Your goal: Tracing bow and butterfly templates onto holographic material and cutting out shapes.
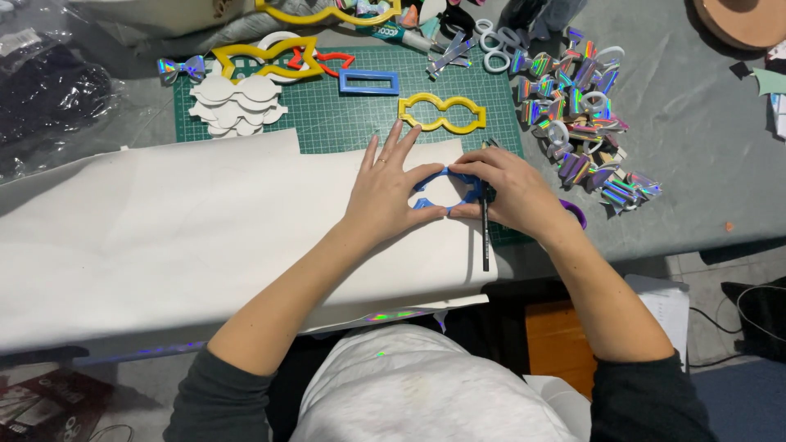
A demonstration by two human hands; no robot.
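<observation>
A blue plastic stencil (pixel 440 178) lies on a large white sheet (pixel 188 229) spread over the table. My left hand (pixel 386 190) presses flat on the stencil's left side, fingers spread, a ring on one finger. My right hand (pixel 509 190) holds a dark pencil (pixel 485 237) upright against the stencil's right edge, fingers also resting on the stencil. The pencil's tip is hidden by my fingers.
A green cutting mat (pixel 327 115) holds a yellow stencil (pixel 442 112), a blue rectangular frame (pixel 369 82), red and yellow shapes and a stack of white cut-outs (pixel 235 100). A pile of holographic paper bows (pixel 577 115) lies right. White scissors (pixel 495 45) lie behind.
</observation>
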